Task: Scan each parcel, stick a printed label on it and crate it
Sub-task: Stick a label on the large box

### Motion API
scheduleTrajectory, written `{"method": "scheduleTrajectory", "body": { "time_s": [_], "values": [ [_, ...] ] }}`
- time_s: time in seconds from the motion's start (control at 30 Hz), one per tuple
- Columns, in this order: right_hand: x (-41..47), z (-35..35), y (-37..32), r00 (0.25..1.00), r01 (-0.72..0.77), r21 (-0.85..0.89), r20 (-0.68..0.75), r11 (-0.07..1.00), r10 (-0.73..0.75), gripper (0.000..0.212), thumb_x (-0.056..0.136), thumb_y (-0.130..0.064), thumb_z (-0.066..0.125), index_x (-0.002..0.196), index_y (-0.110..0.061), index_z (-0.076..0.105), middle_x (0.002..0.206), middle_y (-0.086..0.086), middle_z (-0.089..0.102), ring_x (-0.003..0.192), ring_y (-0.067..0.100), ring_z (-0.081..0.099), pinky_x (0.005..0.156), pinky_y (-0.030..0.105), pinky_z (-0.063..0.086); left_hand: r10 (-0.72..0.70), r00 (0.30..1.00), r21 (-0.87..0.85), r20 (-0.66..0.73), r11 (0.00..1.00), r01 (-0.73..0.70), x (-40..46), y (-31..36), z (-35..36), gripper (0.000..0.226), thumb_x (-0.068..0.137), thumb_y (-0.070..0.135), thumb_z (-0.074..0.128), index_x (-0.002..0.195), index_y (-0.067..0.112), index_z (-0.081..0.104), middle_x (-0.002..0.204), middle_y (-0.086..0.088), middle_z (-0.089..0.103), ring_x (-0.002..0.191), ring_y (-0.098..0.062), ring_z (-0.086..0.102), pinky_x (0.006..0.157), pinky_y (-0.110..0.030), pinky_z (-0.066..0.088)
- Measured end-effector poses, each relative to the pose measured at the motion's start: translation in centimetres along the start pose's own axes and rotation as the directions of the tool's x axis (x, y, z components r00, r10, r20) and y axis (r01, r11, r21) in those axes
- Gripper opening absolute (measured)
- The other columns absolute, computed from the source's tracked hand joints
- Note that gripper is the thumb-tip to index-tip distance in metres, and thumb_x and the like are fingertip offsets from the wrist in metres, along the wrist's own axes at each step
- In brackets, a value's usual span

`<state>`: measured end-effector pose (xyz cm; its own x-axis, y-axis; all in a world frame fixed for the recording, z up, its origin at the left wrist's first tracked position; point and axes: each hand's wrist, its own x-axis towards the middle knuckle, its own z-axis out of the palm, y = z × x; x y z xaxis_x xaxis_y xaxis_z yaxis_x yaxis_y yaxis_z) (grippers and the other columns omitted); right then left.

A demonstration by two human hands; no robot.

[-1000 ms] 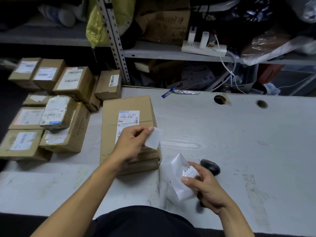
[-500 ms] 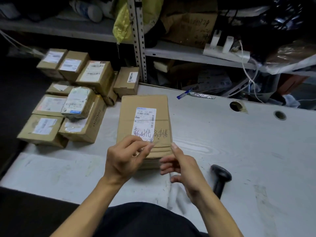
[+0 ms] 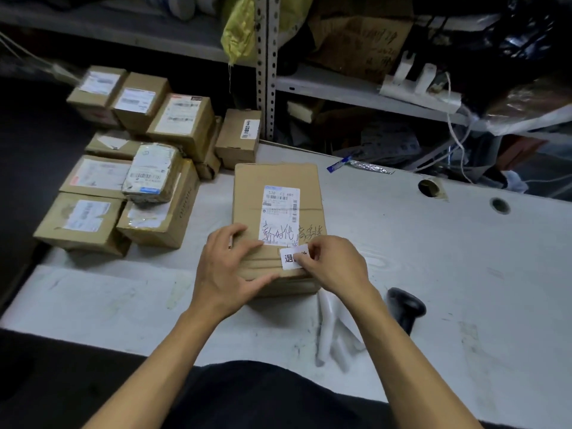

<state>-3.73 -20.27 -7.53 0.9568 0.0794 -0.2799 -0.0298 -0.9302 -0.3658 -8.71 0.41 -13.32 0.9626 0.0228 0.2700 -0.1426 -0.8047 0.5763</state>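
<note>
A brown cardboard parcel (image 3: 278, 181) lies on the white table (image 3: 448, 258) in front of me, with a printed shipping label (image 3: 280, 212) and handwriting on its top. My left hand (image 3: 226, 267) rests on the parcel's near left corner, fingers flat on top and thumb along the near edge. With its fingertips, my right hand (image 3: 334, 267) presses a small white printed label (image 3: 289, 258) onto the near right part of the top. The fingers hide the label's right half.
A black handheld scanner (image 3: 405, 308) lies on the table to the right of my right arm. White backing strips (image 3: 331, 332) lie near it. Several labelled parcels (image 3: 130, 168) are stacked at the left. Metal shelving (image 3: 266, 66) with clutter stands behind.
The small label went from my left hand's pinch down onto the parcel top. My right hand dropped the backing paper and came onto the label. My left hand moved to the parcel's corner.
</note>
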Motion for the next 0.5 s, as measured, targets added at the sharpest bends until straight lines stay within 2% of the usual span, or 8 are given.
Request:
{"method": "scheduleTrajectory", "body": {
  "time_s": [0.07,0.13,0.17,0.23,0.27,0.3,0.4,0.5],
  "values": [
    [0.2,-0.6,0.5,0.995,-0.080,-0.021,-0.053,0.997,0.079,0.037,0.074,-0.058,0.077,0.085,-0.028,0.058,0.092,-0.012,0.061,0.099,0.017,0.055,0.065,0.031,0.043,-0.121,0.993,-0.097,0.009,0.988,0.121,-0.3,-0.9,0.0,0.045,0.079,0.053,0.076,0.115,0.027,0.072,0.137,0.003,0.047,0.125,-0.021,0.043,0.099,-0.045,0.050],
    [0.7,-1.0,1.4,0.981,-0.190,0.093,-0.034,0.977,0.194,0.064,0.069,-0.054,0.086,0.116,-0.025,0.054,0.110,-0.007,0.054,0.109,0.018,0.047,0.080,0.036,0.047,-0.242,0.969,-0.195,0.046,0.949,0.247,-0.2,-1.4,-0.1,0.050,0.081,0.046,0.078,0.127,0.030,0.065,0.138,0.009,0.044,0.125,-0.014,0.043,0.102,-0.041,0.049],
    [1.1,-1.1,2.0,0.965,-0.259,0.277,0.028,0.925,0.261,0.071,0.073,-0.045,0.086,0.130,-0.021,0.051,0.117,-0.003,0.054,0.110,0.018,0.049,0.085,0.036,0.048,-0.326,0.939,-0.264,0.111,0.901,0.344,0.0,-1.6,-0.1,0.063,0.080,0.044,0.080,0.137,0.032,0.056,0.140,0.013,0.041,0.123,-0.009,0.044,0.102,-0.037,0.048],
    [1.1,-0.5,2.7,0.918,-0.392,0.656,0.231,0.645,0.323,0.065,0.089,-0.021,0.073,0.147,-0.012,0.044,0.123,0.003,0.063,0.105,0.018,0.060,0.087,0.032,0.051,-0.463,0.819,-0.453,0.339,0.682,0.574,0.5,-1.9,-0.1,0.086,0.082,0.037,0.082,0.153,0.035,0.034,0.144,0.017,0.042,0.122,-0.007,0.048,0.099,-0.028,0.046],
    [1.1,0.1,3.1,0.906,-0.416,0.729,0.280,0.543,0.318,0.057,0.095,-0.014,0.065,0.148,-0.008,0.045,0.122,0.005,0.067,0.103,0.018,0.065,0.085,0.029,0.054,-0.453,0.779,-0.530,0.434,0.570,0.627,0.8,-2.0,-0.1,0.087,0.083,0.032,0.081,0.155,0.035,0.032,0.144,0.017,0.048,0.122,-0.009,0.052,0.096,-0.024,0.047],
    [0.9,0.6,3.4,0.911,-0.403,0.751,0.272,0.524,0.311,0.046,0.098,-0.009,0.059,0.144,-0.006,0.052,0.118,0.005,0.070,0.101,0.017,0.067,0.083,0.027,0.056,-0.403,0.780,-0.575,0.479,0.528,0.626,1.0,-2.2,0.0,0.082,0.085,0.026,0.080,0.154,0.034,0.036,0.141,0.017,0.054,0.122,-0.009,0.057,0.091,-0.017,0.048],
    [-0.5,0.9,3.1,0.938,-0.316,0.772,0.168,0.552,0.302,0.030,0.101,-0.005,0.052,0.123,-0.013,0.071,0.107,-0.001,0.075,0.100,0.018,0.070,0.085,0.029,0.059,-0.298,0.812,-0.602,0.502,0.554,0.575,2.1,-2.4,-0.7,0.071,0.090,0.017,0.074,0.152,0.028,0.043,0.137,0.017,0.060,0.117,0.001,0.060,0.080,-0.004,0.047],
    [-3.0,0.3,3.3,0.929,-0.278,0.802,0.084,0.529,0.361,0.030,0.101,-0.005,0.053,0.124,-0.011,0.071,0.111,0.000,0.076,0.103,0.018,0.072,0.088,0.033,0.060,-0.200,0.823,-0.620,0.531,0.571,0.538,3.4,-1.4,-1.8,0.072,0.091,0.014,0.073,0.153,0.027,0.041,0.142,0.017,0.057,0.115,0.006,0.059,0.081,-0.005,0.048]
  ]
}}
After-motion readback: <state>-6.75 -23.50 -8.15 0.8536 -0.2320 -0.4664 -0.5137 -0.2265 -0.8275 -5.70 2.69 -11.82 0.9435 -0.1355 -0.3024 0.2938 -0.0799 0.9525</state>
